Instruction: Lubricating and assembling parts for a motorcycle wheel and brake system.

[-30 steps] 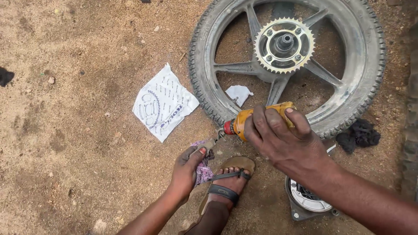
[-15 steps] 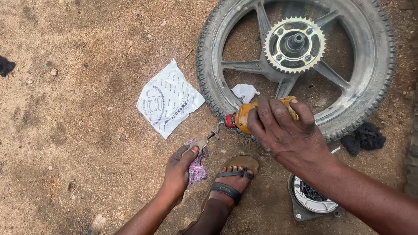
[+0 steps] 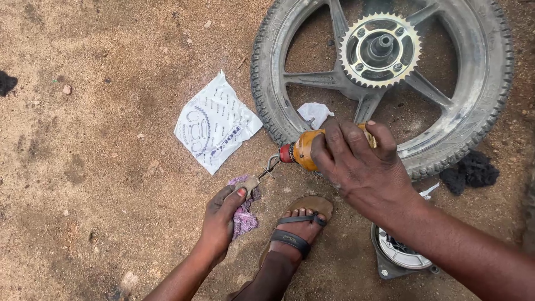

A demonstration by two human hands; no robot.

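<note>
I saw my right hand [image 3: 362, 167] stay clamped on the yellow bottle [image 3: 309, 149], its nozzle now touching the small part [image 3: 249, 184] pinched by my left hand [image 3: 220, 220].

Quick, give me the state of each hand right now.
Left hand: closed, pinching a small metal part over a purple rag.
Right hand: closed around the yellow tool handle.

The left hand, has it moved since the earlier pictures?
No. The left hand stays beside the sandalled foot, below the white wrapper; only the camera shifted.
</note>
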